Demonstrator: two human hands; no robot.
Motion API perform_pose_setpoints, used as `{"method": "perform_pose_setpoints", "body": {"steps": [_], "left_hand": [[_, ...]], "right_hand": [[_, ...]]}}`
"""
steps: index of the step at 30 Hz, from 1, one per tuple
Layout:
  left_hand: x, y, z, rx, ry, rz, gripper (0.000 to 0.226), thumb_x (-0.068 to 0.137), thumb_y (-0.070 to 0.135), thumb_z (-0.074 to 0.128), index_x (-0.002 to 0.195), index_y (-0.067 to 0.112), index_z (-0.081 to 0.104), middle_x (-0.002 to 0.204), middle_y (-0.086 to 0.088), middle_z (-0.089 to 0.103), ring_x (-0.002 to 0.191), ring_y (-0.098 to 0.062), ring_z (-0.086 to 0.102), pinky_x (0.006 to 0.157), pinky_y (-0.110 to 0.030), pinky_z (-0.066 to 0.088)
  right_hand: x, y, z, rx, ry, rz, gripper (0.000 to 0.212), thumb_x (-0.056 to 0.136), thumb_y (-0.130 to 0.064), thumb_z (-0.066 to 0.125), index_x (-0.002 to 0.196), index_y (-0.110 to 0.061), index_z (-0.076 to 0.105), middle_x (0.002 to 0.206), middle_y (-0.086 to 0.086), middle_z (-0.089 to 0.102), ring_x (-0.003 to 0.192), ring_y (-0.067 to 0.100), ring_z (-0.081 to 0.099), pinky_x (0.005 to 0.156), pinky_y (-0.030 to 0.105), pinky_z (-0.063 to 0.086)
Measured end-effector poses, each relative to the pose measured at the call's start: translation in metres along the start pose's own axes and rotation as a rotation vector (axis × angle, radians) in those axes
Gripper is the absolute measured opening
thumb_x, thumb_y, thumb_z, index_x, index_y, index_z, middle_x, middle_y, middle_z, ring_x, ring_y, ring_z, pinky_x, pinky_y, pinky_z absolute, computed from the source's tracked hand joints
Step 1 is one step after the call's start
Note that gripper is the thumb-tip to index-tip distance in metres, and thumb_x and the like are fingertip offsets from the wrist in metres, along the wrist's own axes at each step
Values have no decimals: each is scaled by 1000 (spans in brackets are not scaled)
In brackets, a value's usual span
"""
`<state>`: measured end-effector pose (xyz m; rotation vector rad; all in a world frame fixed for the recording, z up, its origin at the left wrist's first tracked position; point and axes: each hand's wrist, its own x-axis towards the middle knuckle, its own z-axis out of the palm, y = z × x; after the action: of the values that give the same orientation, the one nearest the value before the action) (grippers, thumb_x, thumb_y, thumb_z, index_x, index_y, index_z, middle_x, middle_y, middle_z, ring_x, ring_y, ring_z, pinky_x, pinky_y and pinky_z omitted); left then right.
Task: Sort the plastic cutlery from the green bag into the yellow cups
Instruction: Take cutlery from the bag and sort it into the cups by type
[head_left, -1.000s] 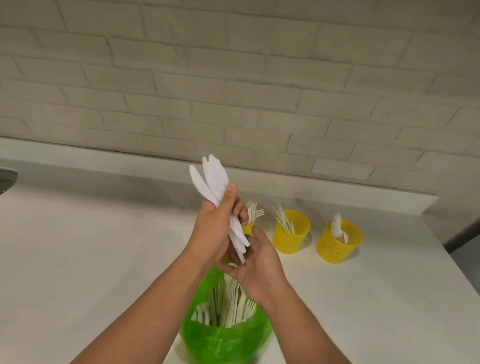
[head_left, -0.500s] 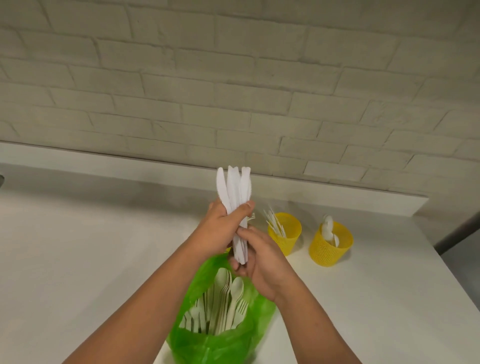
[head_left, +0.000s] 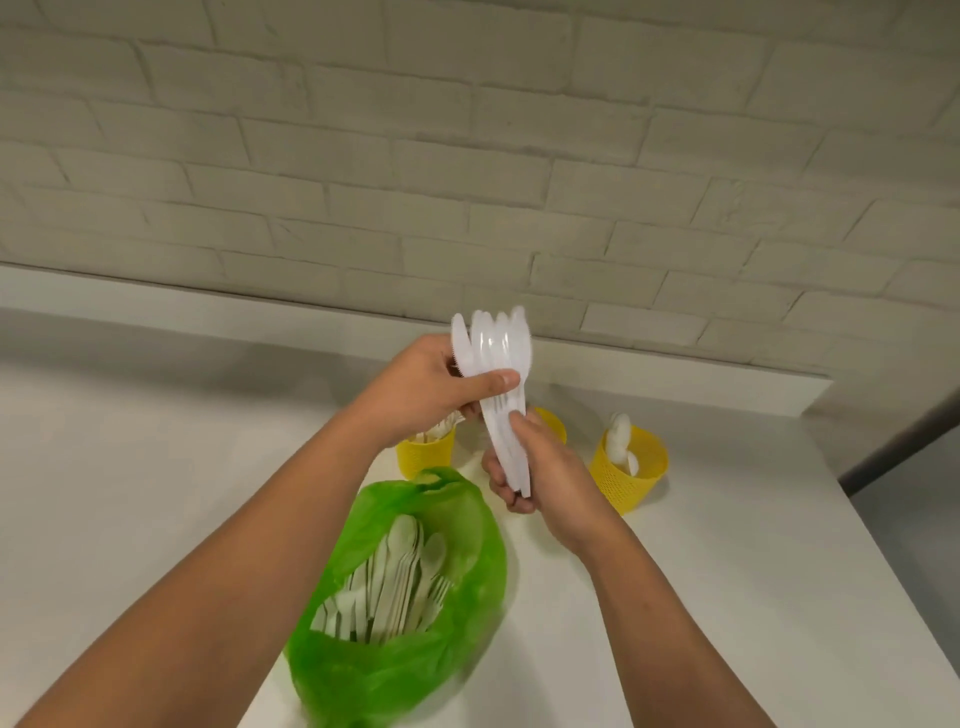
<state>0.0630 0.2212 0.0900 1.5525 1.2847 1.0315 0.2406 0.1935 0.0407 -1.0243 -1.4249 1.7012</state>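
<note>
My left hand (head_left: 426, 387) and my right hand (head_left: 535, 467) both grip a bunch of white plastic knives (head_left: 496, 353), held upright above the counter. The left hand's thumb pinches across the blades; the right hand's fingers curl round the handles. Below them the green bag (head_left: 457, 519) stands open, holding more white spoons, forks and knives (head_left: 400, 577). Three yellow cups stand behind. The left cup (head_left: 426, 454) holds forks. The middle cup (head_left: 553, 421) is mostly hidden behind my hands. The right cup (head_left: 631, 475) holds spoons.
Everything sits on a white counter (head_left: 156, 493) with a raised white ledge (head_left: 675, 384) against a pale brick wall. The counter's right edge (head_left: 883, 551) drops off to a grey floor.
The knives went from fanned and tilted left to a gathered upright bunch. My right hand moved up onto the handles. The view shifted, bringing the cups closer to my hands.
</note>
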Motion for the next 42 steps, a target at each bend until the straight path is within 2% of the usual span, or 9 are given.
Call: {"method": "perform_pose_setpoints", "body": {"steps": [6, 14, 18, 22, 26, 31, 34, 38, 42], "left_hand": [[39, 17, 27, 61, 85, 36, 26, 86, 35, 81, 80, 10, 78, 74, -8, 77, 64, -20, 69, 66, -29, 54], [81, 0, 48, 137, 141, -49, 33, 80, 40, 85, 80, 8, 77, 66, -3, 74, 57, -8, 66, 58, -22, 47], [88, -13, 57, 206, 138, -82, 32, 76, 42, 87, 76, 13, 77, 62, 5, 72, 57, -6, 69, 57, -19, 49], [92, -33, 70, 293, 153, -155, 36, 74, 45, 88, 74, 12, 75, 65, -2, 75, 62, -12, 72, 60, -23, 51], [92, -44, 80, 366, 82, -179, 31, 75, 38, 88, 71, 12, 72, 65, -3, 74, 61, -14, 71, 58, -23, 51], [92, -42, 82, 529, 29, -163, 28, 73, 32, 87, 93, 16, 74, 82, -5, 76, 76, -22, 75, 74, -39, 62], [92, -41, 78, 438, 16, -182, 43, 71, 38, 91, 108, 27, 72, 88, 6, 75, 70, -13, 74, 70, -33, 64], [95, -42, 76, 703, -41, -128, 39, 84, 61, 71, 113, 34, 71, 96, 12, 74, 66, 0, 65, 80, -28, 57], [91, -51, 86, 889, -112, -68, 40, 98, 57, 44, 123, 35, 66, 115, 7, 71, 105, -18, 66, 90, -33, 51]], "right_hand": [[17, -18, -45, -312, 95, -193, 26, 111, -44, 27, 132, -41, 42, 92, 10, 72, 70, 24, 63, 56, 34, 44], [61, -17, -84, -563, 220, -129, 24, 110, -33, 36, 112, -27, 59, 104, 1, 64, 101, 18, 60, 86, 34, 46], [82, -2, -99, -797, 264, -55, 21, 104, -27, 46, 92, -17, 61, 89, 17, 56, 93, 34, 53, 74, 35, 39], [88, 6, -105, -863, 305, -40, 19, 98, -24, 56, 97, -10, 70, 97, 16, 69, 94, 32, 64, 75, 33, 46], [88, 8, -104, -939, 251, 17, 17, 94, -17, 57, 92, -8, 72, 95, 14, 74, 90, 30, 65, 69, 27, 37], [87, 13, -111, -955, 233, 58, 31, 88, -23, 64, 60, -14, 54, 63, 4, 57, 64, 21, 51, 52, 21, 35], [86, 15, -114, -991, 222, 59, 28, 85, -25, 67, 66, -10, 54, 58, 0, 49, 63, 20, 47, 51, 19, 33], [87, 18, -114, -996, 234, -1, 16, 83, -29, 72, 93, -16, 70, 77, 1, 62, 74, 17, 54, 62, 22, 37], [88, 21, -114, -1022, 247, -20, 31, 86, -27, 70, 115, -16, 71, 102, 10, 68, 88, 23, 64, 75, 21, 38]]}}
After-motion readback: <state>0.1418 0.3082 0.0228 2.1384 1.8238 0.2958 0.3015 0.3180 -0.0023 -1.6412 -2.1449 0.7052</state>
